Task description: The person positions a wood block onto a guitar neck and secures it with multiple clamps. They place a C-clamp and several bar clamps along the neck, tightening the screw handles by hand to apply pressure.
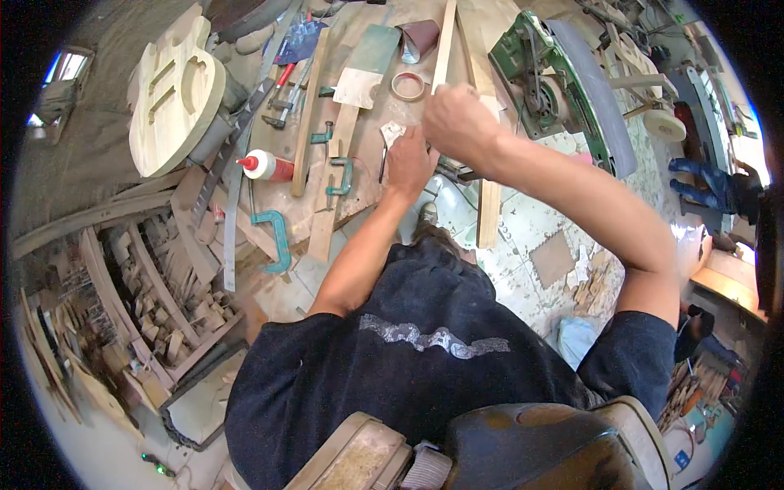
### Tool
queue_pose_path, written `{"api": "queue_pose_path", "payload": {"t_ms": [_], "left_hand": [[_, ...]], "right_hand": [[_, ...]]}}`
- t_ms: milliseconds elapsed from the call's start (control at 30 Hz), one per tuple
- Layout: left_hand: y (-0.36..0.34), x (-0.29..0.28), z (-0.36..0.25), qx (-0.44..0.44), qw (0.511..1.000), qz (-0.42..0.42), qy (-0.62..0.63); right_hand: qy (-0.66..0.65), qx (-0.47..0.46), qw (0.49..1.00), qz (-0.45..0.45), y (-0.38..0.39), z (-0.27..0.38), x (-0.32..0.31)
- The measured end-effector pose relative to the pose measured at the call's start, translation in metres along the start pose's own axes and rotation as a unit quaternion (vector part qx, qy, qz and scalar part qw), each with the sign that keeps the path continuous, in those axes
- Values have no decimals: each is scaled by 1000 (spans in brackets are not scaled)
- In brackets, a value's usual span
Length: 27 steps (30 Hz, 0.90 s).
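Head view: close two-handed work seems in hand, the right hand (459, 120) curled closed by a pale wood strip (445, 42) on the desk (365, 149), the left hand's (411, 163) grip I cannot tell, likely calling for steadiness.

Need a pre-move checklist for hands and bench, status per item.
1. Both hands visible, left hand and right hand: ok.
2. Grip of each hand secure: cannot tell, fingers partly hidden.
3. Right hand apart from the green-framed machine: ok.
4. Red-and-white bottle apart from both hands: ok.
5. Tape roll not covered by either hand: ok.
6. Green clamp tight: cannot tell.
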<state>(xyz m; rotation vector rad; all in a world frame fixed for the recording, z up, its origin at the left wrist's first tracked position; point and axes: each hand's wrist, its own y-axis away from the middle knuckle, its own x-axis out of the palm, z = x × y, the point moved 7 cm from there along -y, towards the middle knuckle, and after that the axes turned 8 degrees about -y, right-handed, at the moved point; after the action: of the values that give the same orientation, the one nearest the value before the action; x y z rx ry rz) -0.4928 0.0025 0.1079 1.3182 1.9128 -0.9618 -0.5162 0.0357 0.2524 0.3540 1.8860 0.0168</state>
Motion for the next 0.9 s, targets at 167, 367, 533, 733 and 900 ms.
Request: {"api": "queue_pose_path", "payload": {"t_ms": [167, 367, 533, 733, 900], "left_hand": [[-3, -9, -5, -23, 1000, -6, -14], [-2, -5, -8, -24, 1000, 8, -1], [2, 1, 4, -28, 1000, 2, -13], [-3, -8, 3, -38, 999, 19, -18], [-12, -15, 1, -15, 1000, 21, 14]], "right_hand": [[-56, -53, 988, 131, -10, -6, 32], [-240, 86, 883, 394, -20, -39, 50], [-137, -7, 975, 174, -9, -15, 13], [-133, -155, 978, 50, -2, -22, 14], [-271, 25, 936, 224, -35, -43, 23]]}}
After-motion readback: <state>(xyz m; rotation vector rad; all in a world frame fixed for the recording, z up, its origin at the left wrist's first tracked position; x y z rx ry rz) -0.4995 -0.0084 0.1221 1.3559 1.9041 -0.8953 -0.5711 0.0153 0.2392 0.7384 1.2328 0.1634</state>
